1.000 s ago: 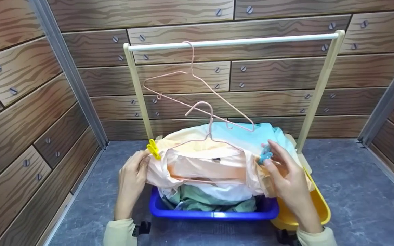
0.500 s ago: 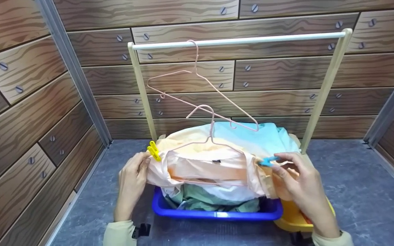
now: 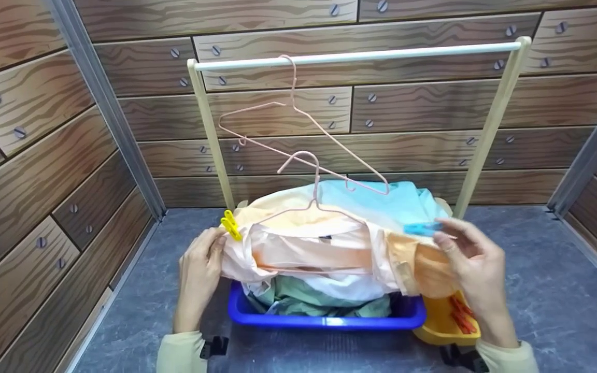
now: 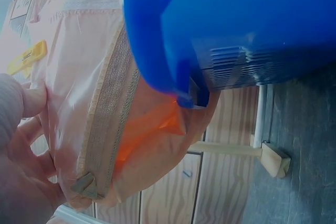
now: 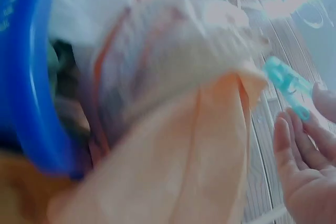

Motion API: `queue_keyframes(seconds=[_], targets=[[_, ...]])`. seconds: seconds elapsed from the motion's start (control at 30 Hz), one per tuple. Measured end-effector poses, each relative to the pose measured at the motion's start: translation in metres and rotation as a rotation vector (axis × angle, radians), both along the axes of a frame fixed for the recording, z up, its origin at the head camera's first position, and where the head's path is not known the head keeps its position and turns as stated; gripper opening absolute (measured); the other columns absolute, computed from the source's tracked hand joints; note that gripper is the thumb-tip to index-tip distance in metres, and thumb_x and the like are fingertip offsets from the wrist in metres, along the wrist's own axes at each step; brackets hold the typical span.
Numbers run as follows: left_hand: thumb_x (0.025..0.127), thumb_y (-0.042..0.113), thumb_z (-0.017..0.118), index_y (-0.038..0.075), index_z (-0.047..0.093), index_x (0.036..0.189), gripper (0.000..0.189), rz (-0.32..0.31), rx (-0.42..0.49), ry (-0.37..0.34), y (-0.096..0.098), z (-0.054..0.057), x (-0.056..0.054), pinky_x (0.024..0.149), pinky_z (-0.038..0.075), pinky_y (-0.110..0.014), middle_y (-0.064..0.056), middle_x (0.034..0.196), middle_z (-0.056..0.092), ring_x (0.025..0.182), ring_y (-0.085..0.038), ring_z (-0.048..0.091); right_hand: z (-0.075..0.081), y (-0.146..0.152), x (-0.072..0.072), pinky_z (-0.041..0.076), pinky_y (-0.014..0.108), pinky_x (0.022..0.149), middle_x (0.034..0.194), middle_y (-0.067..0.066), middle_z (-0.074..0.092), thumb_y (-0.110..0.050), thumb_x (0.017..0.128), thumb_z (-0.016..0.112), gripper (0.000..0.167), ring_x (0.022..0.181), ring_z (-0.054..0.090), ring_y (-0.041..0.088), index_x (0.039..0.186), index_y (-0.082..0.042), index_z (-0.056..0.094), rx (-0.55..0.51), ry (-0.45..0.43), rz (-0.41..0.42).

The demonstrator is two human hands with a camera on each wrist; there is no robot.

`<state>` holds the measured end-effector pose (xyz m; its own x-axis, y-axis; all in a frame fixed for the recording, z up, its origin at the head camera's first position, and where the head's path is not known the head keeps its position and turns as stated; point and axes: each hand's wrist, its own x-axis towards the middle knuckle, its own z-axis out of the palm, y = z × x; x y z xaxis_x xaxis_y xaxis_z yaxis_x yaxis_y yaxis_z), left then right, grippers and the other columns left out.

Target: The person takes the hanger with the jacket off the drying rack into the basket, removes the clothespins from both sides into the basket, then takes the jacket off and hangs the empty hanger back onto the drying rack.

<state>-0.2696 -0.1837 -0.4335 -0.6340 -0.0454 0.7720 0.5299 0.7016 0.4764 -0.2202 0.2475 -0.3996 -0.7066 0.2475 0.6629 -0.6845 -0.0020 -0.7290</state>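
A pale peach garment [image 3: 399,259] hangs on a pink wire hanger [image 3: 316,192], its hook pointing up, above a blue basket [image 3: 327,322]. My left hand [image 3: 198,274] pinches the garment's left shoulder between thumb and fingers. Just above that hand, a yellow clothespin [image 3: 231,225] is clipped at the shoulder. At the other shoulder, my right hand [image 3: 477,264] pinches a light blue clothespin [image 3: 422,228] by its handle end. In the right wrist view the clothespin [image 5: 287,80] points towards the fabric, close beside its edge.
Behind stands a rack with a white rail [image 3: 360,58], bearing another pink hanger [image 3: 340,146]. Green and white cloth [image 3: 319,298] fills the blue basket. A yellow bin [image 3: 436,331] with red clothespins [image 3: 463,316] stands right of it. Turquoise cloth [image 3: 376,199] lies behind the garment.
My right hand has moved right, drawing the blue clothespin away from the garment's right shoulder. The red clothespins in the yellow bin have come into sight. My left hand keeps its grip.
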Motion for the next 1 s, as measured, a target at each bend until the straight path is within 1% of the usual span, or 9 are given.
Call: queue_keyframes(seconds=[0.1, 0.2, 0.33, 0.47, 0.6, 0.7, 0.8, 0.9, 1.0], targets=[[0.096, 0.01, 0.063, 0.009, 0.07, 0.102, 0.009, 0.009, 0.005, -0.006, -0.001, 0.001, -0.002, 0.076, 0.048, -0.046, -0.004, 0.095, 0.068, 0.089, -0.025, 0.063, 0.007, 0.01, 0.003, 0.052, 0.024, 0.08, 0.1, 0.021, 0.069, 0.018, 0.084, 0.065, 0.032, 0.086, 0.066, 0.023, 0.116, 0.018, 0.06, -0.05, -0.047, -0.019], [0.097, 0.012, 0.062, 0.01, 0.07, 0.102, 0.009, 0.021, 0.013, -0.016, -0.002, 0.001, -0.004, 0.076, 0.048, -0.046, -0.004, 0.096, 0.068, 0.09, -0.025, 0.064, 0.011, 0.024, 0.005, 0.052, 0.024, 0.082, 0.103, 0.022, 0.068, 0.016, 0.083, 0.067, 0.034, 0.088, 0.066, 0.023, 0.117, 0.017, 0.061, -0.029, -0.054, -0.066], [0.097, 0.014, 0.062, 0.011, 0.07, 0.101, 0.009, 0.035, 0.017, -0.033, -0.004, -0.001, -0.004, 0.075, 0.048, -0.045, -0.002, 0.096, 0.069, 0.09, -0.024, 0.064, 0.012, 0.048, 0.012, 0.051, 0.021, 0.084, 0.107, 0.017, 0.067, 0.016, 0.082, 0.069, 0.04, 0.093, 0.066, 0.018, 0.121, 0.012, 0.061, 0.209, -0.091, -0.2], [0.097, 0.014, 0.062, 0.012, 0.071, 0.101, 0.01, 0.04, 0.018, -0.037, -0.006, -0.002, -0.003, 0.074, 0.048, -0.046, -0.002, 0.095, 0.069, 0.089, -0.024, 0.064, 0.011, 0.073, 0.025, 0.049, 0.013, 0.081, 0.111, 0.003, 0.067, 0.006, 0.083, 0.074, 0.041, 0.094, 0.065, 0.007, 0.123, 0.001, 0.065, 0.491, -0.189, -0.329], [0.098, 0.015, 0.062, 0.012, 0.07, 0.101, 0.01, 0.043, 0.028, -0.044, -0.008, -0.001, -0.002, 0.073, 0.048, -0.046, -0.002, 0.095, 0.068, 0.088, -0.024, 0.064, 0.009, 0.093, 0.035, 0.046, 0.007, 0.074, 0.108, 0.006, 0.067, -0.008, 0.086, 0.076, 0.036, 0.087, 0.059, -0.008, 0.121, -0.005, 0.066, 0.699, -0.307, -0.376], [0.098, 0.015, 0.061, 0.011, 0.07, 0.101, 0.01, 0.047, 0.035, -0.05, -0.009, -0.001, -0.002, 0.074, 0.048, -0.047, -0.003, 0.095, 0.068, 0.089, -0.025, 0.064, 0.008, 0.106, 0.037, 0.048, 0.011, 0.068, 0.105, 0.014, 0.067, -0.017, 0.087, 0.077, 0.036, 0.083, 0.059, -0.006, 0.119, -0.006, 0.066, 0.833, -0.424, -0.351], [0.098, 0.015, 0.061, 0.011, 0.07, 0.101, 0.011, 0.049, 0.035, -0.047, -0.01, 0.0, -0.002, 0.074, 0.048, -0.046, -0.003, 0.095, 0.068, 0.089, -0.025, 0.064, 0.003, 0.114, 0.033, 0.053, 0.027, 0.07, 0.106, 0.016, 0.068, -0.027, 0.088, 0.076, 0.041, 0.086, 0.065, 0.012, 0.12, -0.005, 0.065, 0.951, -0.585, -0.243], [0.098, 0.015, 0.061, 0.011, 0.07, 0.101, 0.01, 0.046, 0.027, -0.04, -0.008, 0.0, -0.002, 0.073, 0.048, -0.045, -0.003, 0.094, 0.068, 0.088, -0.024, 0.064, -0.004, 0.119, 0.028, 0.054, 0.042, 0.072, 0.108, 0.017, 0.068, -0.032, 0.089, 0.074, 0.047, 0.093, 0.066, 0.032, 0.123, -0.002, 0.063, 1.003, -0.725, -0.122], [0.098, 0.015, 0.061, 0.011, 0.07, 0.101, 0.01, 0.037, 0.02, -0.041, -0.006, -0.001, -0.001, 0.073, 0.047, -0.045, -0.002, 0.093, 0.067, 0.087, -0.024, 0.063, -0.009, 0.122, 0.025, 0.053, 0.048, 0.076, 0.115, 0.021, 0.065, -0.035, 0.09, 0.072, 0.053, 0.102, 0.061, 0.041, 0.127, 0.001, 0.06, 1.015, -0.814, -0.066]])
